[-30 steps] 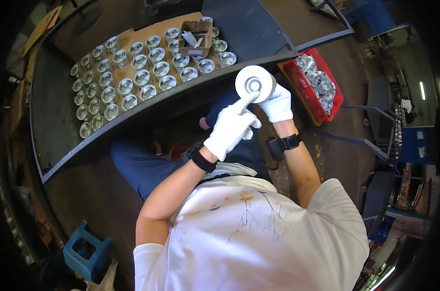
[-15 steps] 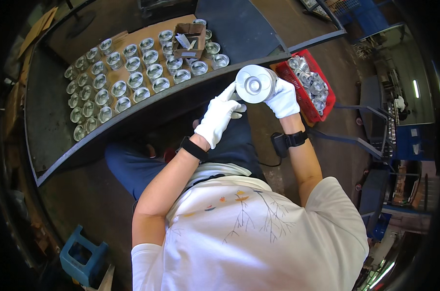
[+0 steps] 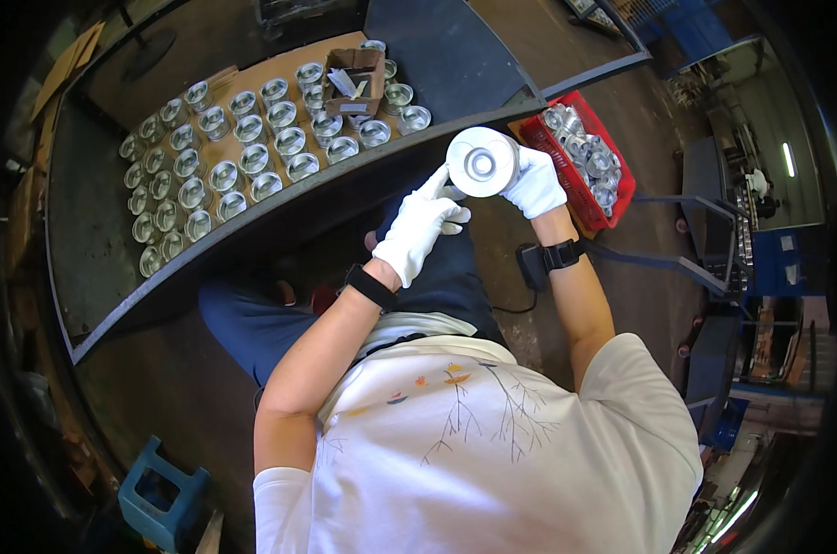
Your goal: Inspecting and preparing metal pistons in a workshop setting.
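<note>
Wrapped around the right side of a silvery metal piston (image 3: 483, 163) is my white-gloved right hand (image 3: 538, 186). The piston's round face, with a ringed recess at its centre, is turned up towards me. My left hand (image 3: 418, 229), also gloved in white, is at the piston's left edge with its index finger stretched along the rim. The other left fingers are loosely bent and apart. Rows of similar metal pistons (image 3: 254, 159) stand on brown cardboard on the dark metal table (image 3: 469, 60) ahead. The fingertips of my right hand are hidden behind the piston.
A red plastic basket (image 3: 626, 185) full of metal parts stands right of my right hand. On the table, a small cardboard box (image 3: 355, 103) sits among the pistons. A blue stool (image 3: 155, 522) is at the lower left, and a metal-framed cart (image 3: 686, 268) is at the right.
The piston's face has tilted slightly and catches the light differently. Both hands stay nearly in place around it. The whole view has shifted a little.
</note>
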Tool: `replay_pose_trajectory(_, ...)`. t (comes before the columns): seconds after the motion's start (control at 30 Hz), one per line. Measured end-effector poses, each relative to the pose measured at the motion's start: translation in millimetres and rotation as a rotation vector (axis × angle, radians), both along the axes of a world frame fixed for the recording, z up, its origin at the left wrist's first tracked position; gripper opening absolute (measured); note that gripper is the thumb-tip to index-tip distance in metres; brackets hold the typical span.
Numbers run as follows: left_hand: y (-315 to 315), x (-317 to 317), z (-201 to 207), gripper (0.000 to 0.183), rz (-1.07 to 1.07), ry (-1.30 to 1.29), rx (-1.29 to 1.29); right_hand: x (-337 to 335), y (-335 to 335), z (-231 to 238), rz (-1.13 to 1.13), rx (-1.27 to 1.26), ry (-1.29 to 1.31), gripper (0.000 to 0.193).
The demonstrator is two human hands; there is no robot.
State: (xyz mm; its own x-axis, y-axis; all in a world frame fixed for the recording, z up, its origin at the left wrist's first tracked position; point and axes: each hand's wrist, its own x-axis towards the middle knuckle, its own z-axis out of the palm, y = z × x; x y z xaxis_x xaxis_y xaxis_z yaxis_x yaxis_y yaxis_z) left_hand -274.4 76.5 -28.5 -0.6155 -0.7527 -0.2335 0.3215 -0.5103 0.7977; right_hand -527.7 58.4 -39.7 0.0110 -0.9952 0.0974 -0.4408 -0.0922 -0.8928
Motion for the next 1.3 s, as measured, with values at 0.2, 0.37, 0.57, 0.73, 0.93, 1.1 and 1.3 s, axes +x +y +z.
replay_pose_trajectory(0.2, 7, -7, -14, 0.076, -0.086, -0.001, 0.016, -24, -15, -15, -0.053, 0.269, -0.704, 0.023)
replay_pose_trajectory(0.37, 12, -8, -21, 0.077, -0.134, -0.029, 0.032, -21, -25, 4, 0.116, 0.136, -0.203, 0.019)
replay_pose_trajectory(0.57, 20, -15, -25, 0.078, -0.2, -0.013, 0.065, -49, -46, -1, 0.204, 0.445, -0.298, 0.011)
replay_pose_trajectory(0.73, 28, -18, -28, 0.079, -0.211, -0.015, 0.071, -41, -51, -7, 0.165, 0.506, -0.372, 0.011)
replay_pose_trajectory(0.93, 30, -21, -29, 0.079, -0.232, -0.024, 0.063, -47, -58, -26, 0.035, 0.617, -0.499, 0.013)
replay_pose_trajectory(1.1, 28, -23, -29, 0.078, -0.24, -0.024, 0.069, -50, -60, -32, 0.062, 0.587, -0.416, 0.014)
replay_pose_trajectory(1.3, 28, -23, -26, 0.079, -0.243, -0.031, 0.063, -46, -56, -28, 0.063, 0.572, -0.364, 0.013)
